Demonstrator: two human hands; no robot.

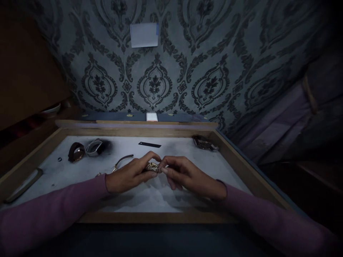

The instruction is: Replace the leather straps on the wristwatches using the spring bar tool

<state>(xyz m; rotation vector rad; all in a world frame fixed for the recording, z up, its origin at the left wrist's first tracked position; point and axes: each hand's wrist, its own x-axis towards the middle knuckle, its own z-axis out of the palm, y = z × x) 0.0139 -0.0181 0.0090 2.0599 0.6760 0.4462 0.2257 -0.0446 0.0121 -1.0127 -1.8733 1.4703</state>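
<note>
Holding the gold-toned watch case (152, 167) toward 3 o'clock, the left hand (131, 173) meets the right hand (184, 175), which touches the case's edge, grip unclear.

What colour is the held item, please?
The held item looks mainly gold in the head view.

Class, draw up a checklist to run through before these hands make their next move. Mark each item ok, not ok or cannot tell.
1. Left hand holds the gold-toned watch case: ok.
2. Right hand has its fingertips at the case's edge: ok.
3. Whether those fingertips pinch a small part: cannot tell, the fingers hide it.
4. Flat dark strip lies apart from both hands: ok.
5. Bright light for fine work: not ok, the scene looks dim.
</note>
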